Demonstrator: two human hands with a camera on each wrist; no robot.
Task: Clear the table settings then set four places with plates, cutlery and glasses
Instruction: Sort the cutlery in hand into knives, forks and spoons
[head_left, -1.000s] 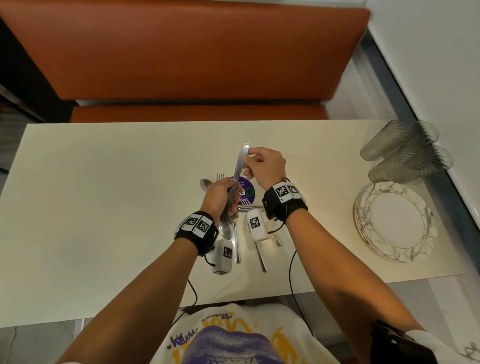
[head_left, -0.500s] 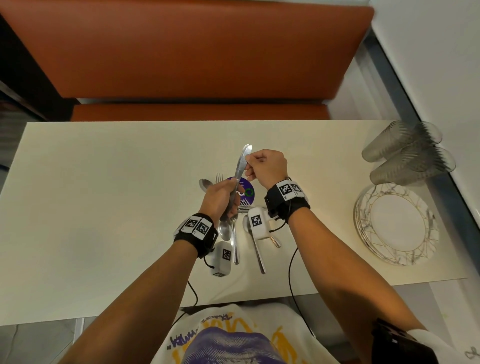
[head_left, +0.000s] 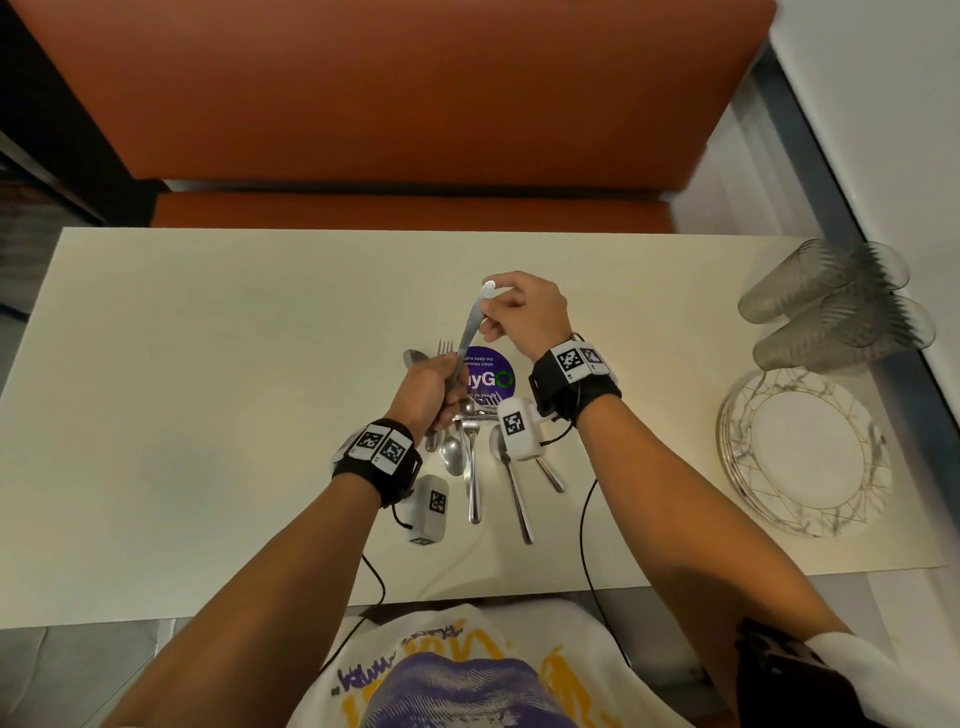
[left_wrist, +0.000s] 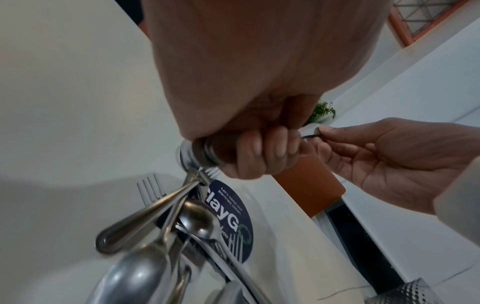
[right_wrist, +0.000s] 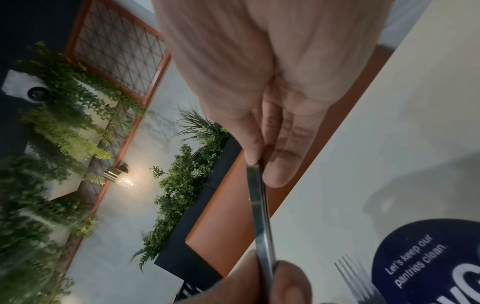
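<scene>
My left hand (head_left: 441, 387) is raised over the table's middle and grips a bundle of cutlery (left_wrist: 145, 216), its fingers (left_wrist: 259, 152) curled round the stems. A knife (head_left: 470, 325) sticks up out of that fist toward the far side. My right hand (head_left: 493, 306) pinches the knife's far end between thumb and fingers (right_wrist: 272, 164). Several loose spoons and forks (head_left: 472, 467) lie on the table under my wrists. A stack of patterned plates (head_left: 802, 452) sits at the right, with ribbed glasses (head_left: 831, 306) stacked on their sides behind it.
A round purple sticker (head_left: 488, 376) lies on the cream table (head_left: 208, 389) beneath the hands. An orange bench (head_left: 389, 104) runs along the far edge. A white ledge borders the right side. Wrist-camera cables hang off the near edge.
The right hand's pinch has crept slightly toward the knife's far end. The left hand keeps the same grip on the bundle. Nothing on the table has moved.
</scene>
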